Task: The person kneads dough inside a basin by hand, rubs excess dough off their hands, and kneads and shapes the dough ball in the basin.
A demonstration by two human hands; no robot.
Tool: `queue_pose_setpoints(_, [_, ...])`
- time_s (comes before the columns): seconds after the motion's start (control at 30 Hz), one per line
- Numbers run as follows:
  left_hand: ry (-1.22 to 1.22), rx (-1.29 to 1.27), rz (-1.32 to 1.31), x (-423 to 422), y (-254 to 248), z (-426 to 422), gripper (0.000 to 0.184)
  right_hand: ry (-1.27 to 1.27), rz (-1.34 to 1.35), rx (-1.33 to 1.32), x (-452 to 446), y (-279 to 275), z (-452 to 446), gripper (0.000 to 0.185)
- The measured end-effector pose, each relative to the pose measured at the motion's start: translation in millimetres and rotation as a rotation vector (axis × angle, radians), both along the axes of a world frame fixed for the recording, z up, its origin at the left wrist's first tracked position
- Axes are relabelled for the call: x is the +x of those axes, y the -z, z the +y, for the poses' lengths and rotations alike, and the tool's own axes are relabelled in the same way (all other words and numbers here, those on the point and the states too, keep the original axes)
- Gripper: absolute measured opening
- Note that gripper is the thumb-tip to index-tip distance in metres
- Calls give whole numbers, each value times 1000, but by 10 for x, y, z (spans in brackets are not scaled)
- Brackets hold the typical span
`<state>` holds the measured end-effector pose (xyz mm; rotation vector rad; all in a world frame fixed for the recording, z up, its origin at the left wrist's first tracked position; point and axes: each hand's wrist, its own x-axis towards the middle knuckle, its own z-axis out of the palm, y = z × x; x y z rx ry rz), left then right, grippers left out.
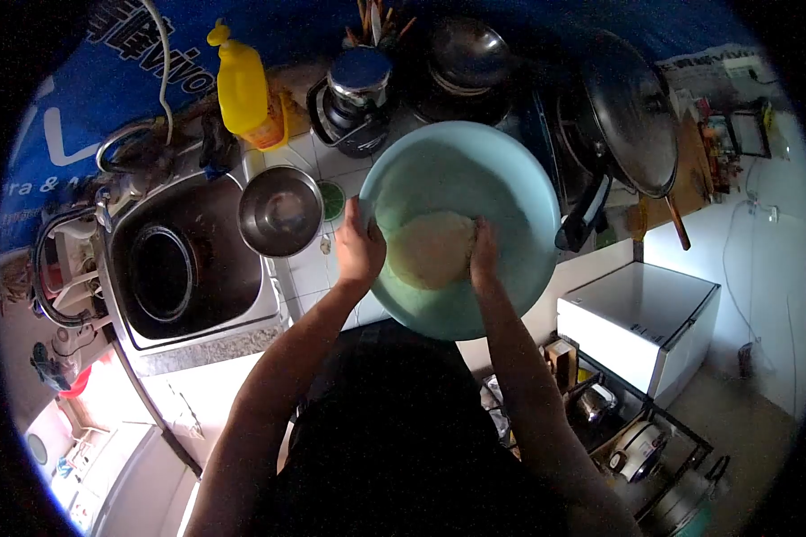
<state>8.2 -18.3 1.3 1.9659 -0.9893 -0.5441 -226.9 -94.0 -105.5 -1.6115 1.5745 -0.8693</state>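
A large pale blue-green basin (519,197) is in front of me on the white-tiled counter. In it lies a flattened, round, pale mass that looks like dough (425,251). My left hand (360,249) grips the basin's left rim, its fingers partly hidden. Inside the basin, my right hand (484,252) is at the right edge of the dough, with closed fingers pressed against it. A steel bowl (258,215) stands to the left of the basin, close to the sink, and a small green round item (333,200) sits between them.
At left is a steel sink (210,242) with a dark round pan (158,273) in it. Behind stand a yellow bottle (244,89), a blender-like jar (358,98) and a wok (468,54). A lidded pan (631,116) is at right, above a white freezer-like box (640,304).
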Motion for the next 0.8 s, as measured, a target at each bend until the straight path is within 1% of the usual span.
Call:
queue_pose_setpoints(0.03, [9, 2, 2, 1, 16, 8, 42, 59, -128, -2, 49, -37, 113, 30])
queue_pose_setpoints(0.07, [-6, -46, -5, -4, 19, 16, 41, 71, -124, 0, 102, -209, 217, 30])
queue_pose_setpoints(0.1, [-24, -97, -12, -5, 19, 10, 40, 82, -207, 85, 197, -534, 274, 25])
queue_pose_setpoints(0.13, [-17, -97, -7, -10, 3, 11, 40, 91, -290, 170, 331, -882, 346, 21])
queue_pose_setpoints(0.17, [11, -57, 74, -15, -26, 18, 40, 208, -433, 112, 624, -1204, 500, 11])
queue_pose_setpoints(0.2, [38, -17, 155, -19, -38, 26, 39, 118, -562, 154, 749, -1588, 601, 14])
queue_pose_setpoints(0.23, [43, -14, 159, -37, -28, 56, 39, 75, -466, -147, 854, -1351, 697, 25])
queue_pose_setpoints(0.27, [51, 3, 184, -65, -4, 88, 39, -169, -180, -155, 945, -1821, 758, 37])
queue_pose_setpoints(0.3, [60, 20, 208, -92, 29, 97, 40, -402, 269, -287, 980, -1875, 805, 41])
queue_pose_setpoints(0.33, [69, 24, 213, -107, 63, 106, 40, -415, 398, -344, 1122, -1988, 852, 42])
queue_pose_setpoints(0.4, [-6, -74, 126, -62, 200, 152, 41, -430, 557, -395, 1178, -1750, 955, 42])
queue_pose_setpoints(0.43, [-61, -112, 188, -76, 1075, 204, 43, -427, 556, -389, 1168, -1663, 950, 42])
queue_pose_setpoints(0.47, [-59, -106, 188, -61, 1029, 196, 43, -381, 526, -397, 1165, -1581, 927, 41])
queue_pose_setpoints(0.53, [22, -20, 462, -11, 787, 174, 46, -333, 495, -391, 1173, -1512, 838, 39])
queue_pose_setpoints(0.57, [24, -12, 464, 2, 748, 154, 46, -307, 386, -328, 1167, -1497, 744, 37])
queue_pose_setpoints(0.6, [48, -34, 440, 7, 709, 130, 46, -280, 277, -266, 1163, -1473, 651, 35])
queue_pose_setpoints(0.63, [71, -56, 415, 11, 663, 115, 46, -242, 390, -323, 1162, -1411, 580, 29])
queue_pose_setpoints(0.67, [72, -46, 415, -4, 490, 97, 46, -241, 389, -313, 1172, -1381, 528, 29])
queue_pose_setpoints(0.7, [58, -82, 228, -41, 244, 64, 46, -223, 491, -228, 1186, -1358, 477, 26])
queue_pose_setpoints(0.73, [45, -121, 40, -69, 110, 55, 46, -204, 590, -147, 1202, -1337, 416, 23])
queue_pose_setpoints(0.77, [45, -122, 35, -68, 100, 59, 46, -188, 625, -271, 1208, -1249, 343, 19])
queue_pose_setpoints(0.8, [45, -56, 97, -58, 91, 62, 46, -186, 619, -274, 1190, -1195, 281, 19])
